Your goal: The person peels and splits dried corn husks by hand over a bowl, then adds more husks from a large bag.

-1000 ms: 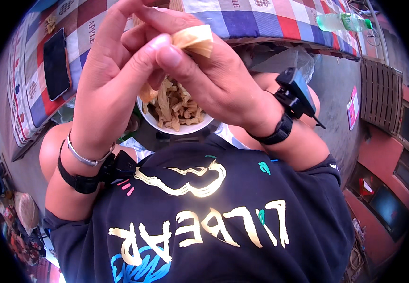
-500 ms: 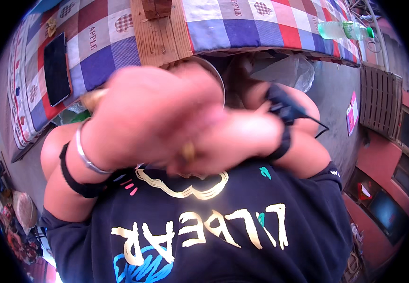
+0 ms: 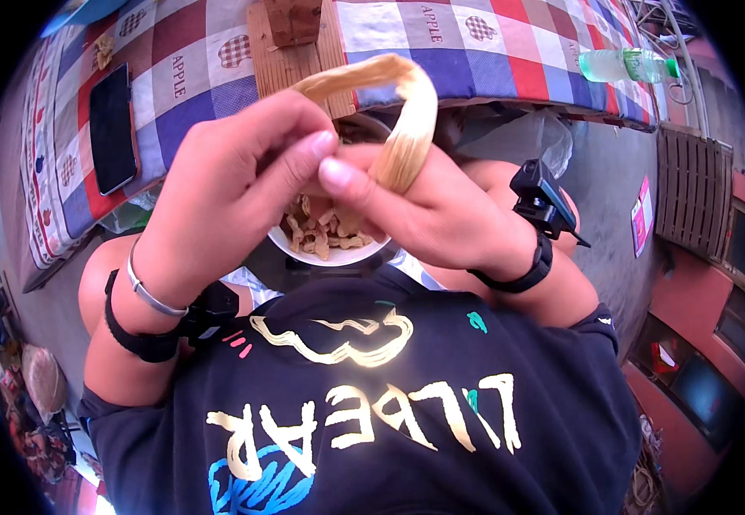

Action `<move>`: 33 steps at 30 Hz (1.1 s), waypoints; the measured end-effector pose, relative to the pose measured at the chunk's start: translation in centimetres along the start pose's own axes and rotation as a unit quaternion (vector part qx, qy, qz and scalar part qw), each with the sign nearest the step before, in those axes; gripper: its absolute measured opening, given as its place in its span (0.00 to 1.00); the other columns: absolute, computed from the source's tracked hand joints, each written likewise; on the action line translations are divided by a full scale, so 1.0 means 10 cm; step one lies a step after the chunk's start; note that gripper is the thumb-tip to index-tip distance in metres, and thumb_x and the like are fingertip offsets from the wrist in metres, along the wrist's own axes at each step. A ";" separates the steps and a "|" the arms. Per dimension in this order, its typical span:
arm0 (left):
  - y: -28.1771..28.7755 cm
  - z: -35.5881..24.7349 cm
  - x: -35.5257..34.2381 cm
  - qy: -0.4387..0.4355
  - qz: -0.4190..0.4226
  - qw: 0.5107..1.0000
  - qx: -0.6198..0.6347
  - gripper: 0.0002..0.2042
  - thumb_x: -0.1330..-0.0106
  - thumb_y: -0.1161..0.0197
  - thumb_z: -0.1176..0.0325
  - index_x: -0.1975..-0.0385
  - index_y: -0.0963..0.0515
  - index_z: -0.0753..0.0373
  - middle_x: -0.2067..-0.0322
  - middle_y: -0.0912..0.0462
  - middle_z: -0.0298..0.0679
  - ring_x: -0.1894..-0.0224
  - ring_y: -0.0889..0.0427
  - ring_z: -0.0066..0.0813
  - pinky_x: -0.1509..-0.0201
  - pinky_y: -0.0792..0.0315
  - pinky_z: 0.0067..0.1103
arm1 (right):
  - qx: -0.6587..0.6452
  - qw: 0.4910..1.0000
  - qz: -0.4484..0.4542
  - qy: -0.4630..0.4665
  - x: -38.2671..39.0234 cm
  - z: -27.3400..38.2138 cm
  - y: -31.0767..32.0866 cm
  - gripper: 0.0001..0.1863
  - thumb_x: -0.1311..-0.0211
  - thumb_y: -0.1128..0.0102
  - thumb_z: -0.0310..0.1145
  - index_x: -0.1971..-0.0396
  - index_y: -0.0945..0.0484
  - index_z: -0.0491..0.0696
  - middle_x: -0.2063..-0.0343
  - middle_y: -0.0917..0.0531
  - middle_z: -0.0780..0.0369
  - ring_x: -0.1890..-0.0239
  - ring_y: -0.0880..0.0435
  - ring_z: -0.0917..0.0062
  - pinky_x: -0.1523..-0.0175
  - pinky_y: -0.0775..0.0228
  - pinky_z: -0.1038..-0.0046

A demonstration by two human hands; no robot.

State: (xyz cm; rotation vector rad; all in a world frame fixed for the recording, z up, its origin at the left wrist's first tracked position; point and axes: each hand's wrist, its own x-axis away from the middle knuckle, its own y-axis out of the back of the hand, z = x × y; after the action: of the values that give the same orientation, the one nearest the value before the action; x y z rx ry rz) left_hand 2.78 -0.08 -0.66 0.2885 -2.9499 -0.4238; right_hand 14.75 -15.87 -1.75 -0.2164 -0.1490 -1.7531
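Observation:
A long, pale-yellow dried strip, perhaps tofu skin, arches above my hands in a bent loop. My left hand is closed on one end of it, thumb tip near my right thumb. My right hand grips the other end, its fingers curled and partly hidden. Below both hands, over my lap, a white bowl holds several broken tan pieces; my hands cover part of it.
A checked tablecloth bears a black phone, small scraps, a green-capped bottle and a wooden board with a block. A clear plastic bag hangs beneath; a slatted wooden piece stands right.
A second ago my hands were higher, on a short piece. They moved down in a blur; now they hold a much longer, looped strip above the bowl.

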 end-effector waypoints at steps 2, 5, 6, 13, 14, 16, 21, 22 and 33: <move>-0.06 -0.01 0.03 0.029 -0.070 0.993 0.090 0.06 0.30 0.45 0.69 0.66 0.28 0.65 0.78 0.28 0.28 0.77 0.33 0.10 0.75 0.41 0.10 | -0.027 0.999 -0.045 -0.015 -0.05 0.00 0.01 0.14 0.28 0.55 0.39 0.66 0.25 0.45 0.77 0.24 0.65 0.73 0.26 0.82 0.68 0.33 0.75; -0.16 0.03 0.14 -0.107 -0.073 0.991 0.016 0.07 0.32 0.45 0.70 0.71 0.29 0.66 0.73 0.28 0.32 0.75 0.32 0.16 0.70 0.37 0.12 | -0.043 0.980 -0.118 0.155 -0.22 -0.01 -0.04 0.12 0.29 0.53 0.36 0.62 0.24 0.44 0.71 0.22 0.65 0.66 0.25 0.85 0.60 0.32 0.81; -0.14 0.02 0.14 -0.173 -0.076 0.982 -0.015 0.06 0.35 0.42 0.72 0.72 0.27 0.66 0.74 0.27 0.35 0.74 0.29 0.19 0.69 0.35 0.15 | -0.100 0.982 -0.097 0.128 -0.18 0.05 -0.03 0.12 0.30 0.50 0.36 0.60 0.25 0.42 0.67 0.22 0.66 0.63 0.25 0.86 0.57 0.32 0.83; -0.15 0.21 0.06 -0.140 -0.065 0.969 0.191 0.09 0.39 0.42 0.76 0.66 0.37 0.64 0.56 0.29 0.40 0.60 0.27 0.21 0.49 0.33 0.18 | -0.147 0.977 -0.068 0.141 -0.09 0.09 -0.08 0.11 0.32 0.45 0.35 0.57 0.26 0.43 0.64 0.22 0.66 0.63 0.25 0.88 0.57 0.32 0.84; -0.09 0.26 0.07 -0.128 -0.027 0.966 0.221 0.09 0.38 0.43 0.76 0.67 0.38 0.63 0.58 0.29 0.40 0.59 0.27 0.20 0.50 0.32 0.18 | -0.180 0.972 -0.068 0.137 -0.08 0.09 -0.11 0.10 0.33 0.44 0.34 0.58 0.26 0.43 0.64 0.22 0.67 0.62 0.25 0.88 0.57 0.32 0.84; -0.02 0.20 0.08 -0.068 -0.005 0.940 0.334 0.08 0.39 0.44 0.75 0.67 0.38 0.61 0.60 0.30 0.39 0.59 0.30 0.20 0.52 0.35 0.16 | -0.173 0.971 -0.079 0.148 -0.07 0.07 -0.14 0.09 0.35 0.42 0.31 0.59 0.26 0.44 0.65 0.22 0.67 0.62 0.25 0.88 0.57 0.32 0.84; 0.01 0.07 0.06 0.015 -0.022 0.940 0.340 0.09 0.40 0.44 0.74 0.64 0.37 0.62 0.64 0.30 0.36 0.63 0.30 0.17 0.59 0.35 0.13 | 0.149 0.949 -0.154 0.230 -0.02 0.06 -0.12 0.12 0.41 0.35 0.28 0.61 0.28 0.45 0.70 0.21 0.65 0.71 0.22 0.85 0.67 0.30 0.83; -0.02 0.07 0.07 0.009 -0.053 0.958 0.282 0.09 0.40 0.44 0.75 0.63 0.37 0.63 0.65 0.30 0.36 0.63 0.30 0.17 0.60 0.35 0.13 | 0.230 0.936 -0.165 0.212 0.01 0.07 -0.09 0.15 0.43 0.35 0.27 0.60 0.31 0.44 0.72 0.21 0.61 0.72 0.19 0.77 0.68 0.28 0.78; -0.21 0.10 0.13 -0.087 -0.109 0.987 0.079 0.11 0.36 0.44 0.76 0.55 0.33 0.68 0.67 0.27 0.38 0.67 0.28 0.23 0.60 0.33 0.18 | 0.233 0.946 -0.152 0.165 0.02 0.06 -0.09 0.22 0.42 0.41 0.24 0.49 0.38 0.46 0.68 0.21 0.54 0.64 0.17 0.58 0.62 0.26 0.68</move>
State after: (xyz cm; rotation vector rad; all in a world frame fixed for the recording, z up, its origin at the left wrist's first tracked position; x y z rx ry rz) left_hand 1.73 -2.03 -2.05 0.6287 -3.1413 -0.2497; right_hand 13.93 -15.72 -1.08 0.4665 -0.3611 -1.9736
